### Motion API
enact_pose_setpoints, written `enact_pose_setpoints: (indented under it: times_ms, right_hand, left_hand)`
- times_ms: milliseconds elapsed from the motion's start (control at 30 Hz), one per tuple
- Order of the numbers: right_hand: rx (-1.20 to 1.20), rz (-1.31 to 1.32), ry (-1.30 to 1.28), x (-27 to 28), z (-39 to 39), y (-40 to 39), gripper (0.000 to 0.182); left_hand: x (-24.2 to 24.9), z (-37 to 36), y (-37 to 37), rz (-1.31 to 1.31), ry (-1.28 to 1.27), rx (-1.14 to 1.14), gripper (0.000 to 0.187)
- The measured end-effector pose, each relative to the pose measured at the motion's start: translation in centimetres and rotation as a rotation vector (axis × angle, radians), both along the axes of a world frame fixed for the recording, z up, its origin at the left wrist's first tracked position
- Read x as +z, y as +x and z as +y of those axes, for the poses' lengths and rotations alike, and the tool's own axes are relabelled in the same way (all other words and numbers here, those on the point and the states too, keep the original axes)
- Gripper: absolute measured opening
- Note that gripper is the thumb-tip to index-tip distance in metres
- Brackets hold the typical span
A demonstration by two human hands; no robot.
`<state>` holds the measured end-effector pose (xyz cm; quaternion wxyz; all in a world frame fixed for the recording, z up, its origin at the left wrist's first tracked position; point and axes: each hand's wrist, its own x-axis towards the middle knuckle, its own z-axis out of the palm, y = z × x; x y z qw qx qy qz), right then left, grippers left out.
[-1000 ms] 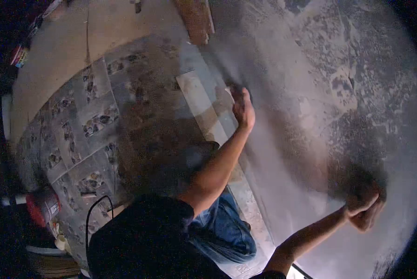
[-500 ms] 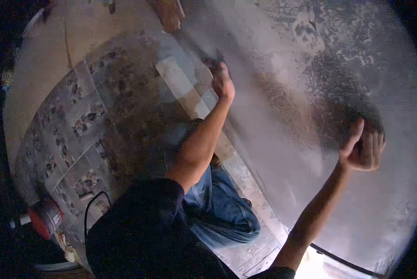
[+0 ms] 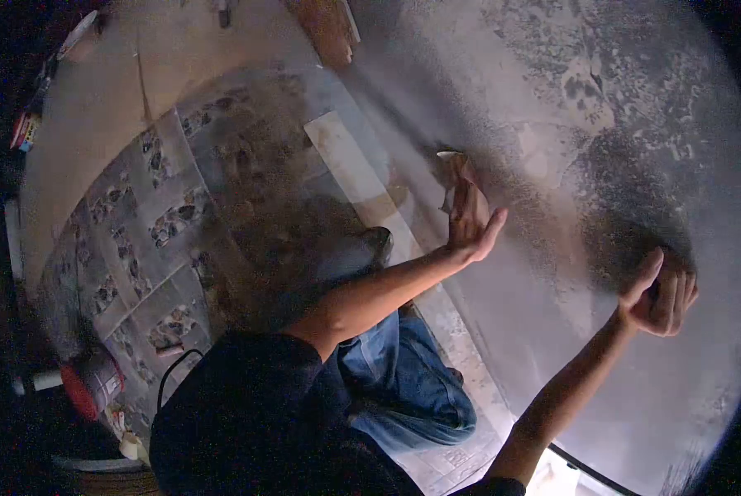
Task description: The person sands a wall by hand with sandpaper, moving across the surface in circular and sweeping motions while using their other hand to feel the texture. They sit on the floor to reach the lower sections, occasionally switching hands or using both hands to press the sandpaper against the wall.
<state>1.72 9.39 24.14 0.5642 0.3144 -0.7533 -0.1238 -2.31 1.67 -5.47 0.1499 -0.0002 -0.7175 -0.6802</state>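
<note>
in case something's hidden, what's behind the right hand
Grey wall and dark shadow show around the right hand. The patch directly behind it, and anything under the palm, is covered.

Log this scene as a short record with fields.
Left hand: fingers mostly extended; thin pale-edged item near their ends, grip unclear
Right hand: fingers curled; anything held is hidden
Near both hands: mottled grey surface, contact unclear
Floor: patterned tiles
Clothing: dark top, blue jeans
Lower left: red-and-grey container
</note>
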Motion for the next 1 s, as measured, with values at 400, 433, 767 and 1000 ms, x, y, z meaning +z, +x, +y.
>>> enact_pose_setpoints:
  times_ms: [400, 433, 767, 1000]
  right_hand:
    - [0.002, 0.011, 0.113, 0.4, 1.9, -0.2, 0.02]
    - [0.02, 0.001, 0.128, 0.5, 1.9, -0.3, 0.02]
    - [-0.208, -0.085, -0.054, -4.8, 5.4, 0.3, 0.015]
    - [-0.546, -1.172, 0.409, -22.9, -11.2, -6.7, 0.061]
  left_hand:
    - [-1.2, 1.4, -2.6, -0.056, 0.251, -0.022, 0.083]
    - [-0.6, 0.5, -3.5, -0.089, 0.327, -0.061, 0.082]
    - [-6.4, 2.8, -4.9, -0.191, 0.277, 0.275, 0.074]
    - [-5.4, 5.2, 0.9, -0.461, 0.31, -0.001, 0.049]
